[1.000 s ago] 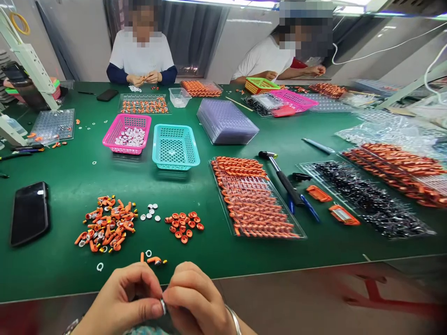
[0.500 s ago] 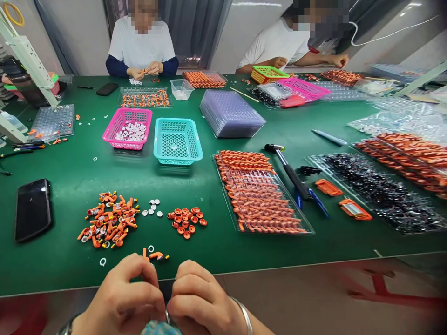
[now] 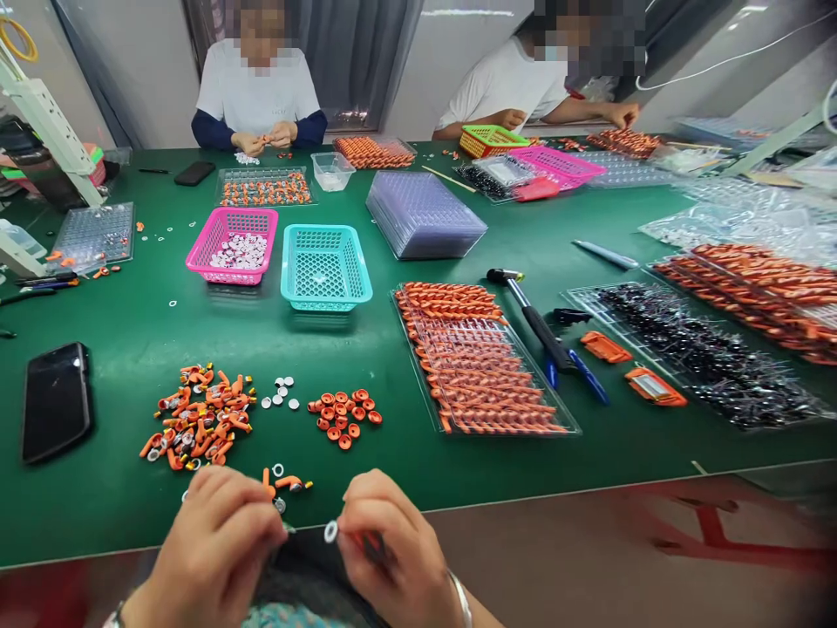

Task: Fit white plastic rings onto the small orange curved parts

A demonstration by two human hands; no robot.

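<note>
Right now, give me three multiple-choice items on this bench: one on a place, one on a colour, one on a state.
1. Where does the black phone lie?
A. left of the orange parts pile
B. inside the teal basket
C. on the hammer

2. What colour is the basket holding the white pieces?
A. teal
B. pink
C. yellow

3. What does the right hand hold?
A. a small white ring pinched in its fingers
B. the hammer
C. nothing

Key: 1 A, the phone lies on the green mat at the far left; 2 B, the white pieces fill the pink basket; 3 A, the ring shows at the fingertips.
</note>
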